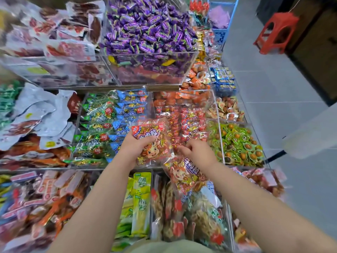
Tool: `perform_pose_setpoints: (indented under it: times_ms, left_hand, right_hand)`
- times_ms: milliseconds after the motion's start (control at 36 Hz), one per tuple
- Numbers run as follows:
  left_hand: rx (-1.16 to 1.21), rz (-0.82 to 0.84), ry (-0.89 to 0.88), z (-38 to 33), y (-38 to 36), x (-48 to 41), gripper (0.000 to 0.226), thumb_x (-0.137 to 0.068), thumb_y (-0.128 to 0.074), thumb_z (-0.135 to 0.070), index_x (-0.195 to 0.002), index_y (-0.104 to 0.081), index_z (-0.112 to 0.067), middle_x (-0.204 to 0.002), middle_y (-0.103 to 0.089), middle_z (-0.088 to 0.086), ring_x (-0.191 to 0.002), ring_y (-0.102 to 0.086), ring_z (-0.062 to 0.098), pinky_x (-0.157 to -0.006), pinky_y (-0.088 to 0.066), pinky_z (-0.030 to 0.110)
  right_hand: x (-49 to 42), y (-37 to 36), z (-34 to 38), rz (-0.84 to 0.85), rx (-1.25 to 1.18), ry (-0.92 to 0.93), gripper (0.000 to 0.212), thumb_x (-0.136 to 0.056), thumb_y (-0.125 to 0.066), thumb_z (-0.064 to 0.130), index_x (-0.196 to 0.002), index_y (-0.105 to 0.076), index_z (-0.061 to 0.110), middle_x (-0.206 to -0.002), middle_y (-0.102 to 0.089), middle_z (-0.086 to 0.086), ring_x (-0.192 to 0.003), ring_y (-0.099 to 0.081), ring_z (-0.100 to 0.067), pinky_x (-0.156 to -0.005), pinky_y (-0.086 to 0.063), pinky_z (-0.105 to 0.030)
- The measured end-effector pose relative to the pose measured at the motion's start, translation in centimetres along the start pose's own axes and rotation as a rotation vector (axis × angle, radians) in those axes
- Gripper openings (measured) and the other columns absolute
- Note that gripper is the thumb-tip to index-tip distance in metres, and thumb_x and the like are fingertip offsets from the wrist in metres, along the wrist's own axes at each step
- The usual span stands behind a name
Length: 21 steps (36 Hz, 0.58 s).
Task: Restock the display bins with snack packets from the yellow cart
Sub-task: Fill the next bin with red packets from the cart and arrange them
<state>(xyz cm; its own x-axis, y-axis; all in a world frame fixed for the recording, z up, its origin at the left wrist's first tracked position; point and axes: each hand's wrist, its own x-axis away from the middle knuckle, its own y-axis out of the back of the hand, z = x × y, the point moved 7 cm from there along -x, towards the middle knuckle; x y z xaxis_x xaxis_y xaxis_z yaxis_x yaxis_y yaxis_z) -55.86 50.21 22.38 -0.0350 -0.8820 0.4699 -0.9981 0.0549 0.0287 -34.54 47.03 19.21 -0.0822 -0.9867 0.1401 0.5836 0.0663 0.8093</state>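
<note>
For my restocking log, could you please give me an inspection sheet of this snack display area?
Surface: tiered clear display bins, well filled.
Job's things: red snack packet in the left hand; second red packet under the right wrist; yellow cart not in view.
Clutter: purple candies and green packets in neighbouring bins.
Grips: left hand grips the packet; right hand has curled fingers, hold unclear.
Cables: nothing seen.
Surroundings: grey tiled floor, red stool, blue basket.
</note>
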Motion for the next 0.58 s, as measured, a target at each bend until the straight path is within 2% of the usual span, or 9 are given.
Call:
perform_pose_setpoints:
  times_ms: [83,167,222,306,361,500,583]
  left_hand:
    - [0.023,0.026,0.016,0.0,0.1,0.0,0.038,-0.072,-0.081,-0.014,-0.098,-0.057,-0.026,-0.093,-0.073,0.004,-0.083,-0.072,0.026,-0.072,-0.059,0.042]
    - [0.041,0.031,0.019,0.0,0.2,-0.1,0.038,-0.072,-0.082,-0.014,-0.097,-0.056,-0.027,-0.092,-0.073,0.003,-0.080,-0.073,0.024,-0.069,-0.059,0.041]
    - [0.042,0.027,0.017,0.0,0.2,0.0,0.039,-0.071,-0.082,-0.015,-0.096,-0.055,-0.029,-0.092,-0.073,0.002,-0.079,-0.073,0.023,-0.069,-0.059,0.041]
    - [0.042,0.020,0.023,0.1,0.2,0.0,0.044,-0.070,-0.083,-0.016,-0.103,-0.055,-0.025,-0.097,-0.072,0.004,-0.083,-0.072,0.025,-0.069,-0.058,0.041]
    - [0.046,0.012,0.022,0.2,0.2,0.0,0.046,-0.069,-0.084,-0.016,-0.105,-0.055,-0.024,-0.099,-0.072,0.006,-0.082,-0.072,0.025,-0.066,-0.058,0.039]
    - [0.060,-0.001,0.013,0.1,0.3,0.2,0.043,-0.068,-0.084,-0.015,-0.097,-0.054,-0.028,-0.094,-0.072,0.003,-0.073,-0.072,0.019,-0.053,-0.056,0.031]
    - [0.067,-0.002,0.016,0.1,0.3,0.3,0.043,-0.069,-0.083,-0.014,-0.097,-0.053,-0.028,-0.095,-0.071,0.003,-0.074,-0.072,0.019,-0.053,-0.056,0.030]
  right_hand:
    - [-0.4,2.6,-0.3,-0.103,-0.159,-0.034,0.042,-0.088,-0.055,0.050,-0.063,-0.042,0.019,-0.061,-0.054,0.000,-0.054,-0.047,-0.014,-0.050,-0.034,-0.028]
    - [-1.5,6.6,-0.6,-0.228,-0.275,-0.048,0.044,-0.085,-0.059,0.051,-0.062,-0.040,0.019,-0.059,-0.053,-0.001,-0.052,-0.045,-0.015,-0.049,-0.034,-0.027]
    - [-2.4,9.1,0.1,-0.261,-0.213,-0.001,0.044,-0.083,-0.061,0.051,-0.061,-0.038,0.020,-0.058,-0.051,-0.001,-0.051,-0.045,-0.016,-0.049,-0.036,-0.030]
    - [-3.5,11.0,2.1,-0.246,0.028,0.136,0.045,-0.084,-0.064,0.046,-0.061,-0.036,0.019,-0.058,-0.044,0.000,-0.053,-0.038,-0.015,-0.050,-0.029,-0.029]
    - [-4.0,10.5,3.5,-0.146,0.198,0.221,0.044,-0.085,-0.064,0.043,-0.061,-0.036,0.019,-0.060,-0.043,0.002,-0.056,-0.041,-0.016,-0.050,-0.029,-0.028]
    - [-3.4,4.4,4.2,0.329,0.539,0.342,0.036,-0.087,-0.060,0.038,-0.063,-0.036,0.025,-0.066,-0.046,0.007,-0.060,-0.045,-0.010,-0.046,-0.028,-0.023]
    - [-2.9,1.4,3.3,0.405,0.694,0.370,0.019,-0.088,-0.058,0.033,-0.079,-0.051,0.018,-0.078,-0.053,0.004,-0.070,-0.054,-0.016,-0.052,-0.040,-0.024]
